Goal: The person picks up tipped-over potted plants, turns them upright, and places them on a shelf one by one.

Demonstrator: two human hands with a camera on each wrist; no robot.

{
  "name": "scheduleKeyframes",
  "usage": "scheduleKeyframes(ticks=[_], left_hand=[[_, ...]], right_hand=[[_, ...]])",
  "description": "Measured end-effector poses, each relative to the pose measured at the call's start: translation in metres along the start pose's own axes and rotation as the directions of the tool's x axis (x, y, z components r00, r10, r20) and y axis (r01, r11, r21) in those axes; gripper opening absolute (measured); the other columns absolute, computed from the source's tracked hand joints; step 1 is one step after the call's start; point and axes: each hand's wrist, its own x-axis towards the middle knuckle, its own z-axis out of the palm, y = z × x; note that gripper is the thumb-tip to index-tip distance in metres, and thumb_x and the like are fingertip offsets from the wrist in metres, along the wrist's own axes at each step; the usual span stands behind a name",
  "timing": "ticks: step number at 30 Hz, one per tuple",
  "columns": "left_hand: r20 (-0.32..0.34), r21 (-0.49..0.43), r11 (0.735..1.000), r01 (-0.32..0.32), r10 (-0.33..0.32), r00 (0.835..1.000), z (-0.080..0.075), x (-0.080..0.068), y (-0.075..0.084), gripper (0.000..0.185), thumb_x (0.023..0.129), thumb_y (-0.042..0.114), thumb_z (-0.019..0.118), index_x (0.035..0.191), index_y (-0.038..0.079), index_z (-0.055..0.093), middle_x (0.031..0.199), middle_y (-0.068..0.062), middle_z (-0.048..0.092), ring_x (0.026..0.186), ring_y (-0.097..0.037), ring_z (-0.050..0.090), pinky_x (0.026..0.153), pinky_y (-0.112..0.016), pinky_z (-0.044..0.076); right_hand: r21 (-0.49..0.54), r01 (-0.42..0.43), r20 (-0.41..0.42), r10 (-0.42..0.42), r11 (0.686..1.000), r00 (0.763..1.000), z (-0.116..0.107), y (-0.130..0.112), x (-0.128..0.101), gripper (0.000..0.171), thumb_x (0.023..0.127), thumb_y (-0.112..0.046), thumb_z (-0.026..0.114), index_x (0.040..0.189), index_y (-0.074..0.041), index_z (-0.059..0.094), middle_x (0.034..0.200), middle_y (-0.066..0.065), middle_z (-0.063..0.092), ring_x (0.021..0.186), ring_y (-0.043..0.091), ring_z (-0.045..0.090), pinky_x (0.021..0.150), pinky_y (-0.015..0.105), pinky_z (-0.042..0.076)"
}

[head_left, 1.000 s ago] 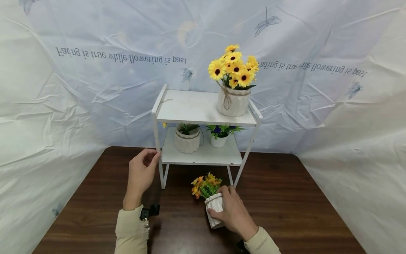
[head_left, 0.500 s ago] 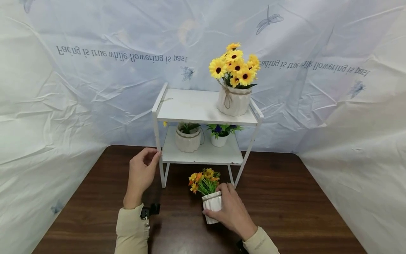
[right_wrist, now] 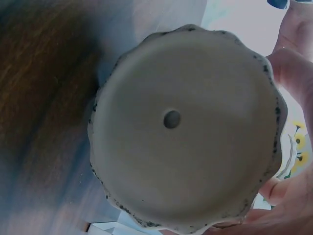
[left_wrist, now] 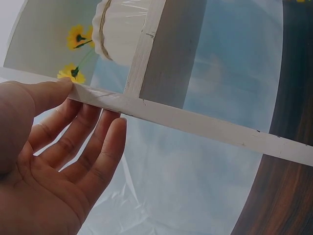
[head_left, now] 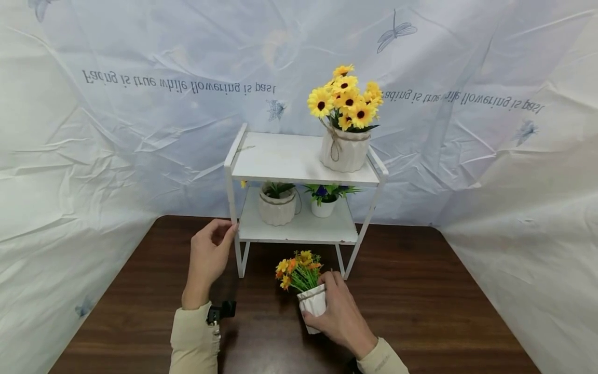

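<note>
The small white ribbed pot (head_left: 312, 306) of orange and yellow flowers (head_left: 299, 269) is gripped in the right hand (head_left: 341, 314), tilted with its blooms leaning toward the shelf and held above the dark wooden table (head_left: 420, 311), just in front of the white two-tier shelf (head_left: 299, 166). From the right wrist view the pot's round underside (right_wrist: 183, 129) fills the frame, a drain hole at its centre, fingers curled round its rim. The left hand (head_left: 207, 257) rests at the shelf's front left post, thumb tip touching the white bar (left_wrist: 195, 122), the other fingers relaxed and loose beneath it, holding nothing.

On the top tier stands a larger ribbed pot of sunflowers (head_left: 344, 130) tied with twine; on the lower tier sit a ribbed pot (head_left: 277, 205) and a small smooth pot with purple flowers (head_left: 323, 200).

The crumpled pale backdrop (head_left: 140, 130) carries dragonfly prints and mirrored writing that reads "Fading is true while flowering is past". A black wrist mount (head_left: 220, 311) shows at the left sleeve; the lower pots' flowers are partly hidden by the upper board.
</note>
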Motion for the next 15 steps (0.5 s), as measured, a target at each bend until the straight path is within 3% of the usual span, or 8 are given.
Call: scheduleKeyframes(ticks=[15], left_hand=[[0.002, 0.004, 1.0, 0.002, -0.002, 1.0, 0.0001, -0.0002, -0.0006, 0.015, 0.099, 0.024, 0.069, 0.105, 0.011, 0.074, 0.084, -0.008, 0.07, 0.067, -0.015, 0.054, 0.061, -0.024, 0.043]], right_hand=[[0.024, 0.019, -0.076, -0.017, 1.0, 0.997, -0.0001, -0.0011, -0.0015, 0.056, 0.065, -0.025, 0.085, 0.11, -0.012, 0.054, 0.107, 0.004, 0.054, 0.082, 0.014, 0.053, 0.052, 0.019, 0.047]])
